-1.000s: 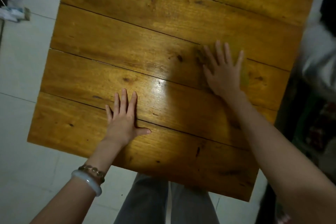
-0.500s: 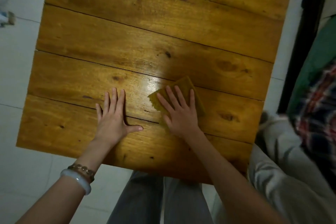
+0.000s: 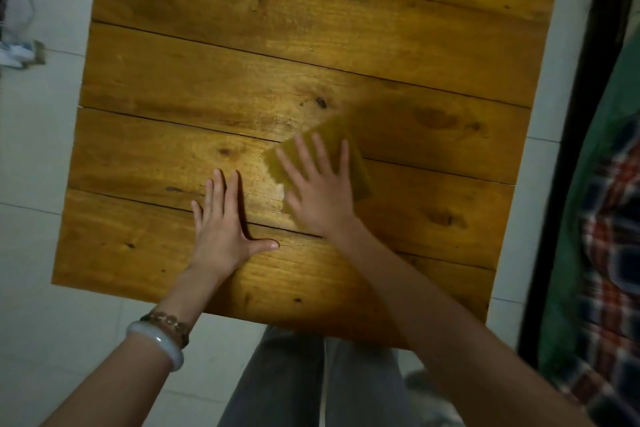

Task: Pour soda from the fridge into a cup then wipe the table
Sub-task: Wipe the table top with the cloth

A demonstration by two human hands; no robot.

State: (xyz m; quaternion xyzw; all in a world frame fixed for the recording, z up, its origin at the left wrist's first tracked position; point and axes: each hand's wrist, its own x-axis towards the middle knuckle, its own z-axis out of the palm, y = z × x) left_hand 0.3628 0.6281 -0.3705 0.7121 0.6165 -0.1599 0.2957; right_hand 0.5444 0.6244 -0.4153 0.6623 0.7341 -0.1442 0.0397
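Note:
The wooden plank table (image 3: 311, 45) fills the view from above. A yellow-green cloth (image 3: 356, 166) lies flat on it near the middle. My right hand (image 3: 318, 194) presses down on the cloth with its fingers spread and covers most of it. My left hand (image 3: 221, 229) rests flat on the bare wood just left of the cloth, fingers apart and holding nothing. A shiny patch shows on the wood between the two hands. No cup or soda is in view.
White floor tiles surround the table. Cables and a white power strip (image 3: 17, 52) lie on the floor at the left. A dark frame (image 3: 575, 149) and green and plaid fabric (image 3: 609, 236) stand close along the right side. My grey trouser legs (image 3: 294, 385) are under the near edge.
My right hand has dragged the cloth from the right part of the table in towards the middle, close to my left hand. The left hand has stayed flat in place.

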